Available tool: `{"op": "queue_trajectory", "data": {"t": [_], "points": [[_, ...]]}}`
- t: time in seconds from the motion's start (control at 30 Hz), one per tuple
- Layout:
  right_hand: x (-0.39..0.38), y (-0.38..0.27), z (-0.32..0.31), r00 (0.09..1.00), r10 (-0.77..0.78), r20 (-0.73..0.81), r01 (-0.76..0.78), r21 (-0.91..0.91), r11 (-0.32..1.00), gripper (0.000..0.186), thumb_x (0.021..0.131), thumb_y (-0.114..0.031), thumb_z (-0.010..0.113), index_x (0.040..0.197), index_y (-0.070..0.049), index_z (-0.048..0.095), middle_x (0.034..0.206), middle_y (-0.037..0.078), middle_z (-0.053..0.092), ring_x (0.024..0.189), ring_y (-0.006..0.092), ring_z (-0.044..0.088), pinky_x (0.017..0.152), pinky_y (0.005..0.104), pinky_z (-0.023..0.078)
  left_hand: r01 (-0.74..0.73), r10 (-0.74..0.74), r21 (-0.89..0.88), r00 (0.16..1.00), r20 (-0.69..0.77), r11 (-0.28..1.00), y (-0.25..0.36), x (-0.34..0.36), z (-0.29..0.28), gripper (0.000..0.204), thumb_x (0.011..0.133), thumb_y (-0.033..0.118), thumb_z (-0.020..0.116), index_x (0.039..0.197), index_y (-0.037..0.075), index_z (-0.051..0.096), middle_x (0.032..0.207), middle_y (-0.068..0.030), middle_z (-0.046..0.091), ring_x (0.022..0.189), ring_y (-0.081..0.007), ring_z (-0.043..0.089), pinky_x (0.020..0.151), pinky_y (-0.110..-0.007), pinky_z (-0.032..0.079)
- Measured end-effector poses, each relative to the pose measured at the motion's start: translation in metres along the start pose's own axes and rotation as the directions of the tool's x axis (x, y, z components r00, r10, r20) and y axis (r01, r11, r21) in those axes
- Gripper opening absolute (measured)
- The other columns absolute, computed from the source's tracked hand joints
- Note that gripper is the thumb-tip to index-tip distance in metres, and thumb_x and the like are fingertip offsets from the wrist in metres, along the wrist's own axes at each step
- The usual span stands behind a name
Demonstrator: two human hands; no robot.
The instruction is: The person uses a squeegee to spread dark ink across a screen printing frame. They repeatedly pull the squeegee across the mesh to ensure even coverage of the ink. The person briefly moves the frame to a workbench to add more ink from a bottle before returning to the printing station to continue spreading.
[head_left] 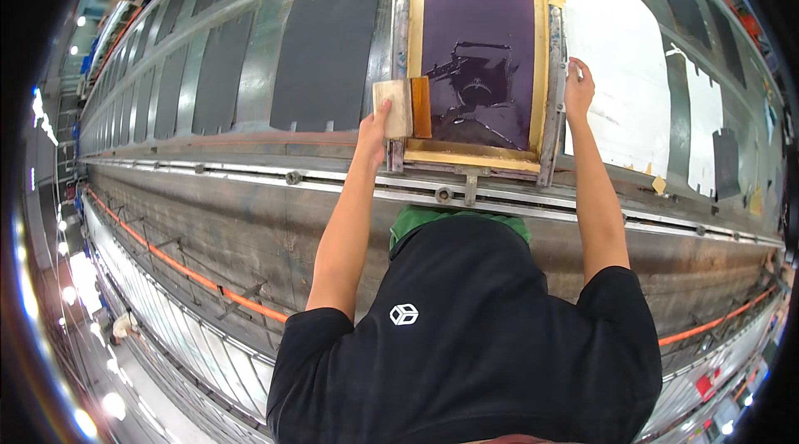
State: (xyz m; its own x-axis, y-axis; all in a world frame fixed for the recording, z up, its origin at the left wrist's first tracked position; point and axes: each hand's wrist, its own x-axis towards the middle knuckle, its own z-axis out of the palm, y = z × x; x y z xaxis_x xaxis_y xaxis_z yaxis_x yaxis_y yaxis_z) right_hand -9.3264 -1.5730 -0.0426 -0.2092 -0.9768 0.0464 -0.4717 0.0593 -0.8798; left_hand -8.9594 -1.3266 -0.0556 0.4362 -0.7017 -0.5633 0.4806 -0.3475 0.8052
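Note:
In front of me a screen printing frame (553, 103) lies on the long table, its inner border lined with yellowish tape. Dark wet ink (484, 94) is smeared over the middle and lower part of its purple mesh (478, 11). A squeegee with a pale wooden handle (391, 109) and an amber blade (421, 108) is gripped by my left hand (374, 129) over the frame's lower left side. My right hand (580, 90) is closed at the frame's right edge, thumb and fingers curled against it; the exact contact is partly hidden.
Dark rectangular pieces (325, 53) lie in a row along the table to the left. White sheets (620, 61) lie right of the frame. A metal rail (333, 183) with bolts runs along the table's near edge. Behind me stretches an orange pipe (208, 282).

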Motion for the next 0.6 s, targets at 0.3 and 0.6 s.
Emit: {"op": "queue_trajectory", "data": {"t": [0.3, 0.6], "points": [[-0.019, 0.011, 0.016, 0.999, 0.015, 0.042, -0.015, 0.0, 1.0, 0.026, 0.103, -0.033, 0.06, 0.119, -0.015, 0.072, 0.065, 0.003, 0.056, 0.061, 0.0135, 0.05, 0.062, 0.0333, 0.042, -0.006, 0.007, 0.012, 0.996, -0.094, 1.0, -0.005, -0.014, -0.013, 0.059, 0.099, 0.042, 0.07, 0.13, -0.007, 0.06, 0.124, -0.0129, 0.069, 0.111, -0.0213, 0.068, 0.097, -0.036, 0.053], [-0.013, 0.025, 0.038, 0.998, 0.006, 0.058, -0.003, -0.061, 0.998, 0.03, 0.101, -0.04, 0.061, 0.119, -0.019, 0.07, 0.077, 0.013, 0.069, 0.074, 0.0291, 0.067, 0.074, 0.0424, 0.05, -0.336, 0.442, 0.782, 0.893, 0.087, 0.526, 0.011, -0.052, 0.013, 0.039, 0.093, 0.026, 0.071, 0.119, -0.003, 0.064, 0.102, -0.0196, 0.075, 0.097, -0.0335, 0.073, 0.085, -0.045, 0.055]]}}
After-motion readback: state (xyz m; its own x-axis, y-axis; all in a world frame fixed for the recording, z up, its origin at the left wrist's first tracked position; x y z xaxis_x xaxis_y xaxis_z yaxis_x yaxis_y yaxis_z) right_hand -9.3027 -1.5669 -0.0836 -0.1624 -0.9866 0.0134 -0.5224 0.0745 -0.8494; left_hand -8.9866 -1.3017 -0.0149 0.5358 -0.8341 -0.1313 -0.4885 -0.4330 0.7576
